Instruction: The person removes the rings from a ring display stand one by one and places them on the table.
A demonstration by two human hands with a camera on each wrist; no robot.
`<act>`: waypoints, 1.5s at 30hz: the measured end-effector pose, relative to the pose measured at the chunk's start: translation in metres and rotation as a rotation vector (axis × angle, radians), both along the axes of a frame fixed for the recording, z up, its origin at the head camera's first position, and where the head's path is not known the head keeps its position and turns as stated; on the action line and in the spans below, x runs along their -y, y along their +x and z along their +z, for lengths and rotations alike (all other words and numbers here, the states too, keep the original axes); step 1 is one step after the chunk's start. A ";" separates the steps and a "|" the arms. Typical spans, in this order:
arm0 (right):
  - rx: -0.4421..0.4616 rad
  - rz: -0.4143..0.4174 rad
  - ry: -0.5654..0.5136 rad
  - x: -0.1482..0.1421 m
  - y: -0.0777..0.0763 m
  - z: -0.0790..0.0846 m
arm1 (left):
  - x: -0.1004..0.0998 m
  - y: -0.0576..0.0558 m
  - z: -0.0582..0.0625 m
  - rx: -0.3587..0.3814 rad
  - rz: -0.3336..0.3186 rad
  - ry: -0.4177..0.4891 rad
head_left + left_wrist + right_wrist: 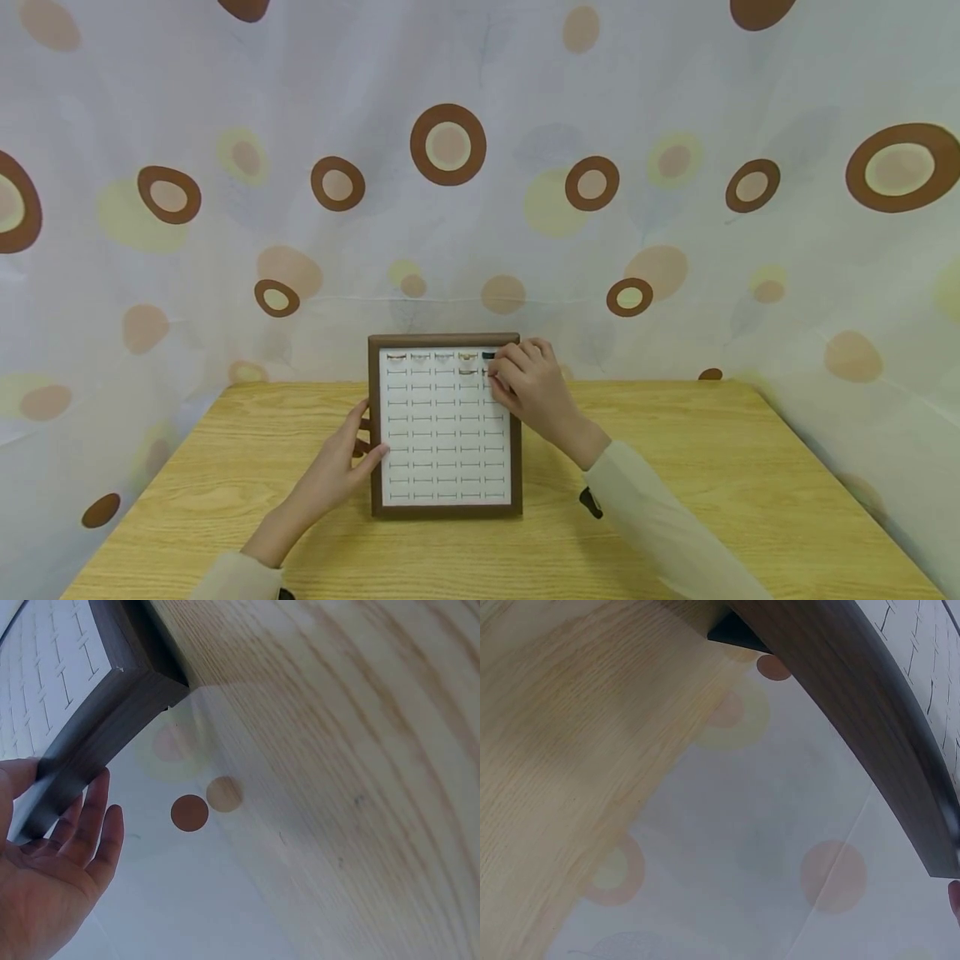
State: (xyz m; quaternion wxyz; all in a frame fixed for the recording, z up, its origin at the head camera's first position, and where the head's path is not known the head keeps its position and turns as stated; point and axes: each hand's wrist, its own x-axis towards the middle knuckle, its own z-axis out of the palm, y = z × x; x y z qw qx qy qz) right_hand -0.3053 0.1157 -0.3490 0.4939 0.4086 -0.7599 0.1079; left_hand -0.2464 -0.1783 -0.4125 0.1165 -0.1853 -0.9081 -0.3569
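A ring display board with a brown frame and a white slotted face stands tilted up on the table. My left hand grips its left side, thumb on the front and fingers behind; the left wrist view shows this hand around the dark frame. Several rings, including a gold ring, sit along the top row. A second-row ring is just left of my right hand, whose thumb and fingertips pinch a small ring at the right-end slot, mostly hidden. Only a fingertip shows in the right wrist view.
The wooden table extends on both sides of the board. Behind it hangs a pale curtain with brown and yellow circles. A dark support piece sticks out behind the board. Both forearms wear light sleeves.
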 end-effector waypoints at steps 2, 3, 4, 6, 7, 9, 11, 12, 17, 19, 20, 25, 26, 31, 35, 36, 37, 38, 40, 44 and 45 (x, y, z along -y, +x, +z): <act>-0.002 0.005 0.002 -0.001 0.000 0.000 | 0.000 0.000 0.000 -0.001 -0.001 -0.001; 0.000 0.005 0.004 -0.001 0.000 0.000 | 0.000 0.000 0.000 0.000 -0.001 0.000; 0.000 0.007 0.005 -0.001 0.000 0.000 | 0.000 0.000 0.000 0.000 0.001 0.000; 0.000 0.013 0.005 -0.001 0.000 0.000 | -0.001 0.001 0.000 0.002 0.003 0.000; 0.000 0.016 0.004 -0.001 0.000 0.000 | -0.001 0.001 0.000 0.003 0.004 -0.002; -0.006 0.029 -0.004 -0.001 0.001 0.000 | -0.001 0.001 0.000 0.007 0.007 -0.002; -0.016 0.043 -0.016 -0.001 0.000 0.000 | -0.001 0.001 0.000 0.007 0.008 -0.003; -0.022 0.050 -0.022 -0.001 0.000 0.000 | -0.001 0.001 0.000 0.006 0.008 -0.004; -0.026 0.047 -0.039 -0.003 0.002 0.004 | 0.000 0.000 -0.001 -0.009 0.003 -0.004; -0.012 0.033 -0.054 -0.008 0.003 0.006 | 0.000 -0.001 -0.001 -0.011 0.000 -0.011; -0.006 0.029 -0.064 -0.011 0.003 0.007 | 0.000 -0.001 -0.001 -0.009 0.000 -0.013; 0.054 0.008 -0.102 -0.036 0.005 0.006 | 0.001 0.000 0.001 0.006 0.003 -0.021; 0.059 0.004 -0.104 -0.041 0.005 0.005 | 0.000 0.000 0.002 0.008 0.005 -0.019; 0.113 -0.031 -0.080 -0.069 0.002 -0.012 | -0.001 0.000 0.002 -0.002 0.000 -0.015; 0.167 -0.063 -0.035 -0.090 -0.004 -0.039 | -0.001 0.000 0.001 -0.007 0.003 -0.016; 0.183 -0.072 -0.023 -0.095 -0.005 -0.046 | -0.001 0.000 0.001 -0.007 0.002 -0.015; 0.200 -0.082 -0.011 -0.099 -0.006 -0.053 | -0.001 0.000 0.001 -0.004 0.003 -0.016; 0.211 -0.089 0.000 -0.103 -0.007 -0.059 | 0.000 0.000 0.001 -0.003 0.004 -0.016; 0.240 -0.103 0.017 -0.109 -0.008 -0.070 | 0.000 -0.001 0.001 -0.003 0.003 -0.014; 0.289 -0.122 0.065 -0.117 -0.009 -0.085 | 0.000 -0.001 0.000 0.003 0.004 -0.013; 0.301 -0.127 0.077 -0.118 -0.010 -0.088 | 0.000 -0.001 0.000 0.002 0.004 -0.011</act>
